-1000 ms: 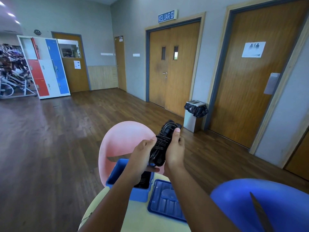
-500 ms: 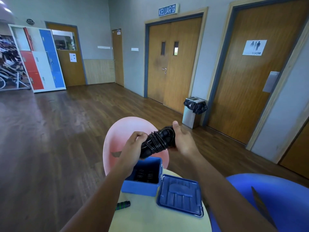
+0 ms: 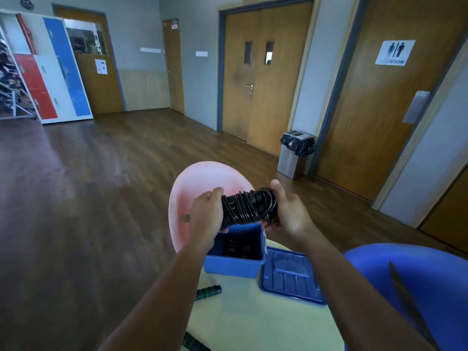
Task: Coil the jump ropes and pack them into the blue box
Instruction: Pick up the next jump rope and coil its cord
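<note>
Coiled jump rope [image 3: 247, 207] held over the blue box [image 3: 233, 266]
The left hand [image 3: 206, 216] grips one end of the jump rope and the right hand [image 3: 288, 214] clasps the other, probably so the wraps cannot spring loose; the blue box sits open just below both hands, its lid [image 3: 288, 277] off beneath the right wrist, leaving a straight drop

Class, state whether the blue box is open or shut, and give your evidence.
Open. The blue box is uncovered; its lid lies beside it.

We see soft, even daylight, a pale sheen on the floor [image 3: 88, 186], a door frame [image 3: 339, 84] bowed near the edge, and slight blur throughout.
</note>
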`<state>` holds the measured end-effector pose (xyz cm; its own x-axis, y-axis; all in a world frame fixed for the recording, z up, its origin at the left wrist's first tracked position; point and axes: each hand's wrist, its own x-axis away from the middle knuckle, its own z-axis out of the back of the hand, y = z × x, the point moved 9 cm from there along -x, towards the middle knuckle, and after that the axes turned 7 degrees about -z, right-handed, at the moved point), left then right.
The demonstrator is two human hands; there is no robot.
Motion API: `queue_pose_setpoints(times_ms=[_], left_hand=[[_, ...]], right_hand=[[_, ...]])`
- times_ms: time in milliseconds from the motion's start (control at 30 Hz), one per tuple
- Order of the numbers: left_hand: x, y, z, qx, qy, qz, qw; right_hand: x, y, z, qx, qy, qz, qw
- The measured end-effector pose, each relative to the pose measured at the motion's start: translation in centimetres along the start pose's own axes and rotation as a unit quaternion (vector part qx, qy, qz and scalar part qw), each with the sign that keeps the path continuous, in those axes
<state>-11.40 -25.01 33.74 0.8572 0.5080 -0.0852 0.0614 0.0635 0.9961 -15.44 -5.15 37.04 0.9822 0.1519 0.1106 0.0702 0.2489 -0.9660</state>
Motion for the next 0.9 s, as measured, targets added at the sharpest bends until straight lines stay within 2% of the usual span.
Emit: queue_pose_setpoints(times_ms=[167,433,567,733,833,900], left_hand=[[-1.8,-2.3,-0.5,-0.024,-0.021,0.064,0.997],[-2.3,-5.1,-4.1,0.05,-0.036,0.13,0.99],[-2.7,-5.8,-6.7,0.053,-0.028,0.129,0.99],[-2.7,-8.8,-9.5,0.21,0.023,0.145,0.967],[-2.6,-10.7,-10.7,0.194,0.037,0.144,0.97],[-2.8,-11.8,-11.4,0.153,0.031,0.153,0.976]], right_hand=[[-0.6,2.4,-0.3,-0.04,0.026,0.01,0.999],[-3.7,6.2,1.1,-0.079,0.026,0.022,0.996],[-6.7,9.0,2.7,-0.105,0.028,-0.009,0.994],[-10.3,12.9,3.0,-0.221,0.004,-0.074,0.972],[-11.7,15.5,1.7,-0.256,-0.033,-0.116,0.959],[-12.4,16.4,0.9,-0.233,-0.067,-0.112,0.964]])
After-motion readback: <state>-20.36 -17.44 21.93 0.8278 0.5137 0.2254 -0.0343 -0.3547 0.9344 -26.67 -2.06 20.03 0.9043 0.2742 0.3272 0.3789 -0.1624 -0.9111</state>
